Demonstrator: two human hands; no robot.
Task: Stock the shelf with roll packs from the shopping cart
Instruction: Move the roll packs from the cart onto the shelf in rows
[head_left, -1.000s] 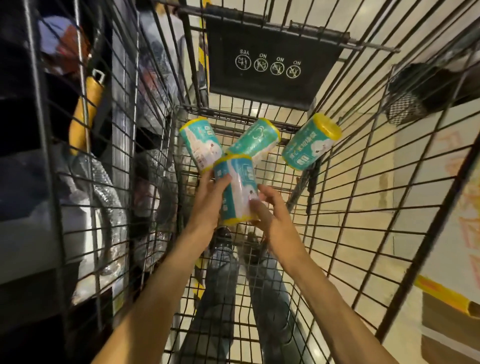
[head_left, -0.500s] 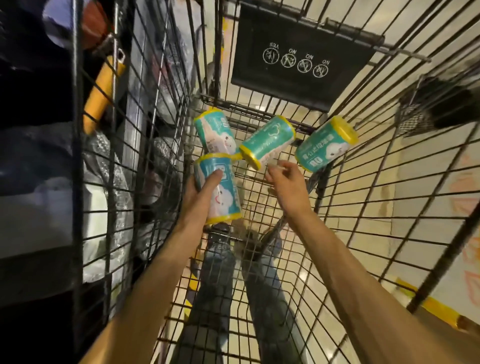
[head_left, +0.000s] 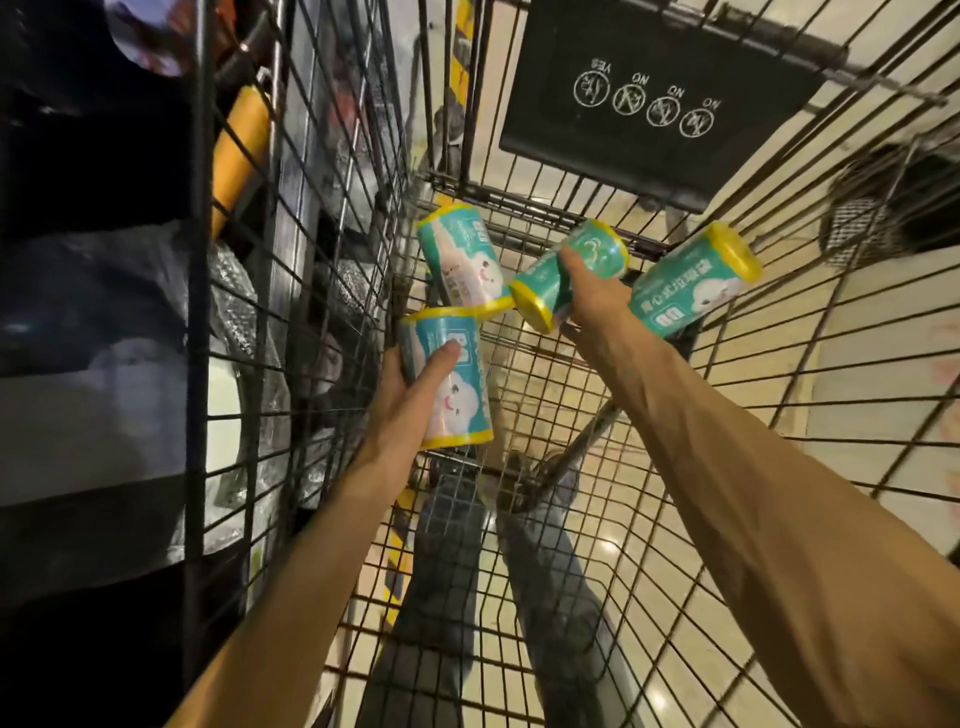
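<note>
Head view: four roll packs in the cart (head_left: 649, 415), left hand (head_left: 410, 395) gripping one (head_left: 449, 382), right hand (head_left: 592, 293) another (head_left: 569, 273)

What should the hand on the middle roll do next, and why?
Probably close its grip and lift that roll out. The right hand lies on the middle roll pack, which rests tilted on the shopping cart floor between two other packs. The left hand already holds a roll pack clear of the wire, so a second pack would fill both hands for the shelf.
</note>
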